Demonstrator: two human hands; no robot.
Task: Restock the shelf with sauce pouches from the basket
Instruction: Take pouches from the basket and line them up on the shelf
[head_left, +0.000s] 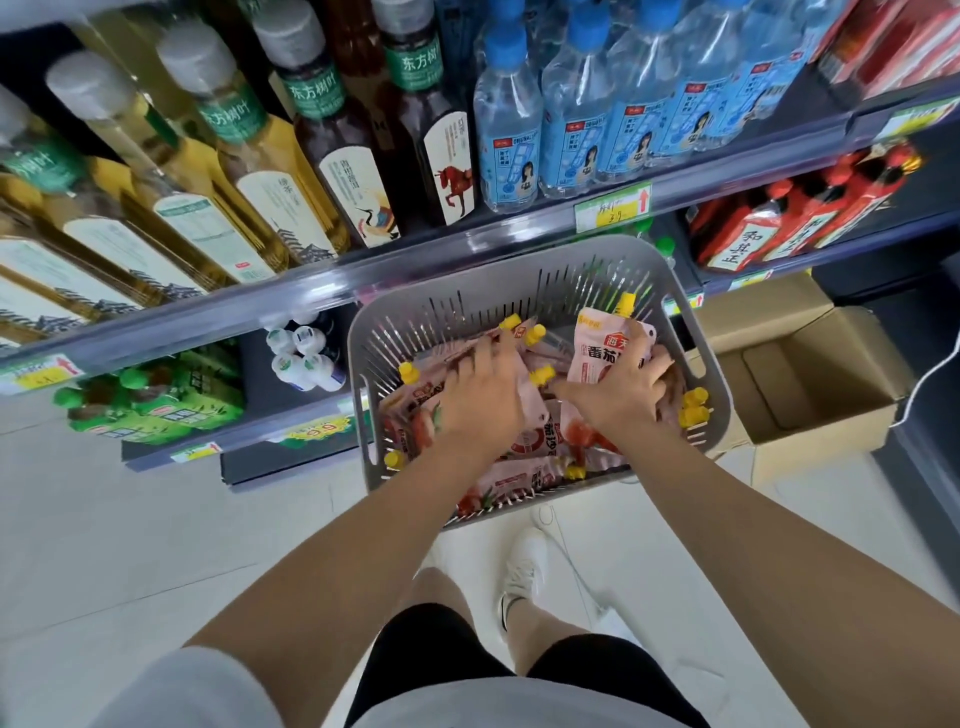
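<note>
A grey slotted plastic basket (691, 332) stands on the floor in front of the shelves, holding several pink sauce pouches with yellow caps. Both my hands reach down into it. My right hand (621, 395) grips one pouch (605, 345) and holds it upright, its yellow cap pointing at the shelf. My left hand (480, 400) lies over a flat pouch (530, 410) in the pile with its fingers curled around it. More pouches (511, 480) lie under my wrists, partly hidden.
Shelves (415, 260) rise behind the basket with tea bottles (249, 171) at left, water bottles (571, 119) in the middle and red bottles (779, 223) at right. An open cardboard box (810, 384) stands right of the basket. My legs and white shoe (524, 571) are below.
</note>
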